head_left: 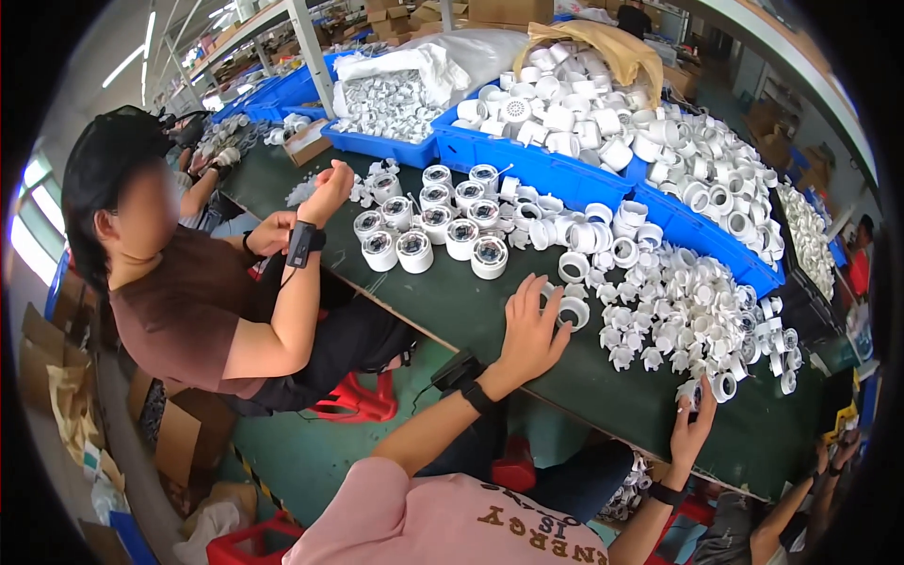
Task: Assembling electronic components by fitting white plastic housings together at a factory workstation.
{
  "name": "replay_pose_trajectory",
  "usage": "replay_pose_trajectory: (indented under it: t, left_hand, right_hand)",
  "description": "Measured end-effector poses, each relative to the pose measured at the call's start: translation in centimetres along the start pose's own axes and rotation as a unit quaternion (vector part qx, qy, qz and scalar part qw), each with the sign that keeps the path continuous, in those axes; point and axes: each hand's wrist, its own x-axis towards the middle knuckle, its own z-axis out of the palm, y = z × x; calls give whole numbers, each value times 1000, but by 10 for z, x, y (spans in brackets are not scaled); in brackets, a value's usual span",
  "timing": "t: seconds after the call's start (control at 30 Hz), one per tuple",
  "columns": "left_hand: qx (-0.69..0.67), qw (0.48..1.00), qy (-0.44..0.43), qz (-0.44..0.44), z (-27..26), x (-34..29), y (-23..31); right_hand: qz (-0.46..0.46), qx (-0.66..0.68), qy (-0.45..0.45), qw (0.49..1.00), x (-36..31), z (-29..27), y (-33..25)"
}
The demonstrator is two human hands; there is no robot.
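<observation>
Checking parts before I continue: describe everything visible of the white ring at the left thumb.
The white ring is round and plastic-looking, with a pale rim and darker middle. It appears to rest on the green table, opening facing upward. The left hand partly covers it; firm contact is unclear.

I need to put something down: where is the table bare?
Bare green tabletop shows between the left hand and right hand, on the near side of the white pronged parts; another patch lies between the left hand and the round assemblies. Crowded: those parts and the white rings along the blue bins.
</observation>
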Motion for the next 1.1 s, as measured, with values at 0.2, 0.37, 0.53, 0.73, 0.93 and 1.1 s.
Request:
replay_pose_trajectory:
  t: [0.2, 0.37, 0.53, 0.73, 0.93, 1.1]
  left_hand:
    - [5, 1000, -2, -2, -1, -2, -1]
    - [-14, 1000, -3, 4, 12, -3, 5]
    - [50, 994, 80, 51, 5, -5, -15]
    - [-232, 968, -64, 70, -13, -30, 67]
    - [-592, 699, -395, -65, 40, -65, 181]
    - [-606, 545, -579, -21, 67, -109, 241]
  right_hand:
    - [-27, -67, -10, 997, 3, 1, -8]
    - [-57, -128, 4, 990, -4, -8, -6]
    - [-139, -243, -80, 957, 24, -7, -31]
    - [-252, -220, -115, 935, 110, -48, -100]
    - [-283, -247, -187, 908, 176, -24, -179]
    - [-367, -294, -210, 857, 188, -5, -229]
